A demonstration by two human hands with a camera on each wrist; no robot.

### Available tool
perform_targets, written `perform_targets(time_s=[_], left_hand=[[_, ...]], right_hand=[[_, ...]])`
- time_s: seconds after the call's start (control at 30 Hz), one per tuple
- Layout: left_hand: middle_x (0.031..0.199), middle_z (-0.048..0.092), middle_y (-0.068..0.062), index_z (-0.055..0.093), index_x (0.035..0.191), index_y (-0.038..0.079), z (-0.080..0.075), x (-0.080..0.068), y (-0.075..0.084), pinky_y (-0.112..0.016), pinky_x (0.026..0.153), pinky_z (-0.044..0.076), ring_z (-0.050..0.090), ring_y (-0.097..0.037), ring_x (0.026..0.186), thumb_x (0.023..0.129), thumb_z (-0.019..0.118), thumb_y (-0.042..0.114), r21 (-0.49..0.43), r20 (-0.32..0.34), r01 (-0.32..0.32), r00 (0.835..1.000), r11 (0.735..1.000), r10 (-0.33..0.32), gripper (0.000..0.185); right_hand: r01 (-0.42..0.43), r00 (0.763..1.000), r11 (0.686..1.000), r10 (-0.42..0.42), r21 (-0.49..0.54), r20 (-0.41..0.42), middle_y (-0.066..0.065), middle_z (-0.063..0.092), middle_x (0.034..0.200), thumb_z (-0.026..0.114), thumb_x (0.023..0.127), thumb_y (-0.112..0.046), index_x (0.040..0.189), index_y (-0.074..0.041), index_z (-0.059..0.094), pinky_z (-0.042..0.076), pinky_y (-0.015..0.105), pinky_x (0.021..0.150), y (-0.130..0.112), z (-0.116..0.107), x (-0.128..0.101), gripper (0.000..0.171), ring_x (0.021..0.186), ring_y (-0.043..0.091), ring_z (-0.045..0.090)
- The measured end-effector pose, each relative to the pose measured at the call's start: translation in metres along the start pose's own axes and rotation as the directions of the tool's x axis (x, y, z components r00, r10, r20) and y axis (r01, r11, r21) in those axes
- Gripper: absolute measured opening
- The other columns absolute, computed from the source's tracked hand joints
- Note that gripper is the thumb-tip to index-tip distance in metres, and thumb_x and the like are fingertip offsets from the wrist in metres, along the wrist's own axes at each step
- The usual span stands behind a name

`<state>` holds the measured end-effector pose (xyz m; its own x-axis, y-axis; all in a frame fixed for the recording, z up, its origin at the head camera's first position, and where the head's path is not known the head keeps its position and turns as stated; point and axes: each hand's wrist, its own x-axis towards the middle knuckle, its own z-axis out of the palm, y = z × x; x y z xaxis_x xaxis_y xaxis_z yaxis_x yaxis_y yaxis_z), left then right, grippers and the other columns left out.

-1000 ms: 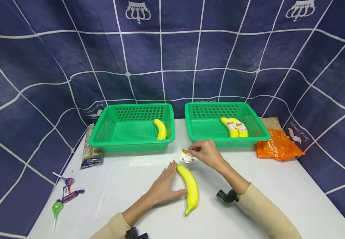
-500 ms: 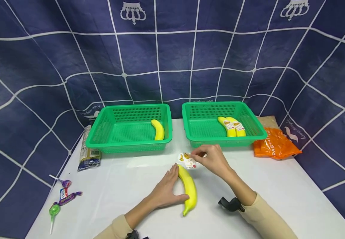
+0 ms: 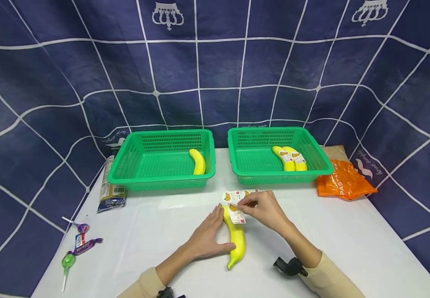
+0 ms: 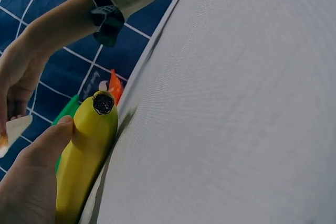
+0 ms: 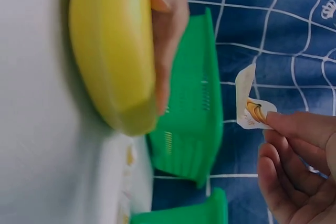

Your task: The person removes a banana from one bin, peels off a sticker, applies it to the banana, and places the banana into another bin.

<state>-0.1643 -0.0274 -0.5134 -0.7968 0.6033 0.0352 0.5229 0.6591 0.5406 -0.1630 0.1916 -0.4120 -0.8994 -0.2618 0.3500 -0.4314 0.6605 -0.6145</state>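
Table (image 3: 349, 231) hides in right-wrist view; sticker (image 5: 251, 106) shows.

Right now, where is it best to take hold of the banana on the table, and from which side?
Probably the thick middle of the banana, from above: it lies flat, the left hand steadies one side, and the right hand brings a sticker to the far end.

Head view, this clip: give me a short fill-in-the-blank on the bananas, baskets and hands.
1. The left basket holds ____ banana.
2. The bananas in the right basket carry ____.
3. The right hand pinches a ____ over the banana on the table.
4. The left hand rests against that banana's ____ side.

Missing words: one; stickers; sticker; left
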Motion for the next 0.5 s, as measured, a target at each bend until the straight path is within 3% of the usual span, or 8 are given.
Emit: perform_targets(time_s=[0.5], left_hand=[[0.165, 0.003, -0.008, 0.012, 0.156, 0.005, 0.002, 0.001, -0.003, -0.042, 0.123, 0.022, 0.009, -0.021, 0.153, 0.078, 0.054, 0.078, 0.018, -0.003, -0.006, 1.000, 1.000, 0.006, 0.115]], right_hand=[[-0.085, 0.989, 0.995, 0.077, 0.056, 0.123, -0.009, 0.072, 0.068, 0.082, 0.077, -0.018, 0.077, -0.016, 0.078, 0.051, 0.017, 0.055, 0.015, 0.025, -0.010, 0.004, 0.059, -0.003, 0.057]])
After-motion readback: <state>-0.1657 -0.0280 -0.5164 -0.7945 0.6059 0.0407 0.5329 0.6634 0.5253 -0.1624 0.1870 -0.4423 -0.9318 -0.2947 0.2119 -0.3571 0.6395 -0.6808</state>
